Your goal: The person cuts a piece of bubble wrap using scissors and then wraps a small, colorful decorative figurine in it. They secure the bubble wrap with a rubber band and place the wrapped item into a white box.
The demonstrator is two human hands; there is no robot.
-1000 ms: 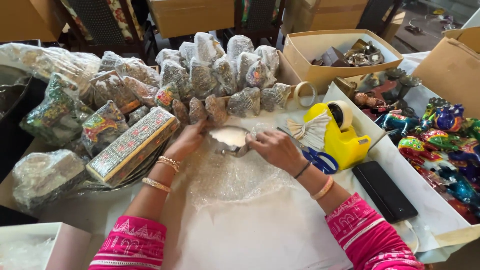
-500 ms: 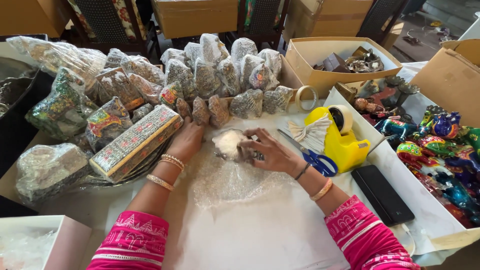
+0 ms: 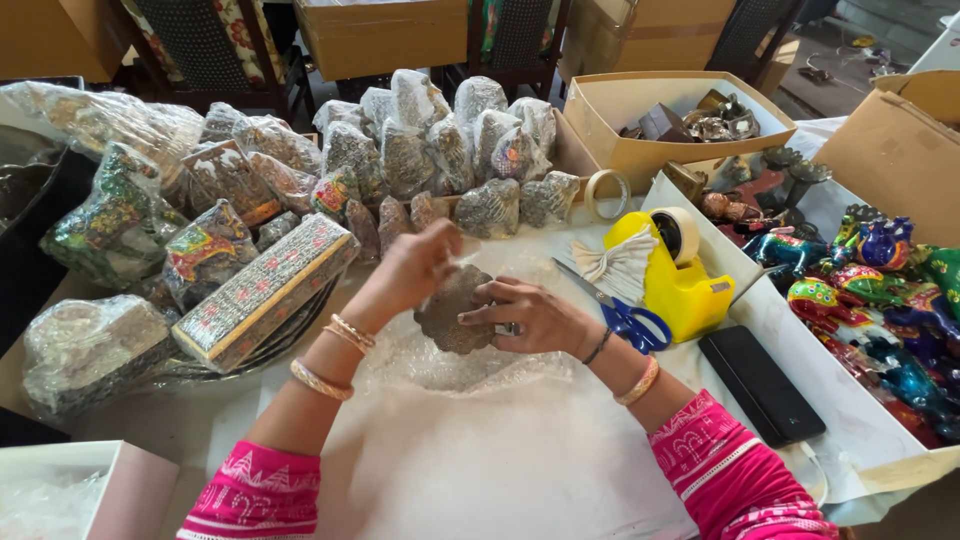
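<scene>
A small dark metal ornament (image 3: 452,310) with a scalloped edge is held over a sheet of bubble wrap (image 3: 470,440) on the table. My left hand (image 3: 405,270) grips its upper left side with a flap of the wrap. From the right, my right hand (image 3: 535,315) clasps the ornament with fingers curled on its edge. Both wrists wear bangles and the sleeves are pink.
Several bubble-wrapped items (image 3: 430,140) are piled behind the hands, with a long patterned box (image 3: 265,290) to the left. Right of the hands lie blue scissors (image 3: 625,315), a yellow tape dispenser (image 3: 675,270), a black phone (image 3: 760,385) and painted figurines (image 3: 870,280). Cardboard boxes (image 3: 680,110) stand at the back.
The ornament was covered by white wrap between my hands; now it is lifted and its dark face shows. My left hand has risen and turned.
</scene>
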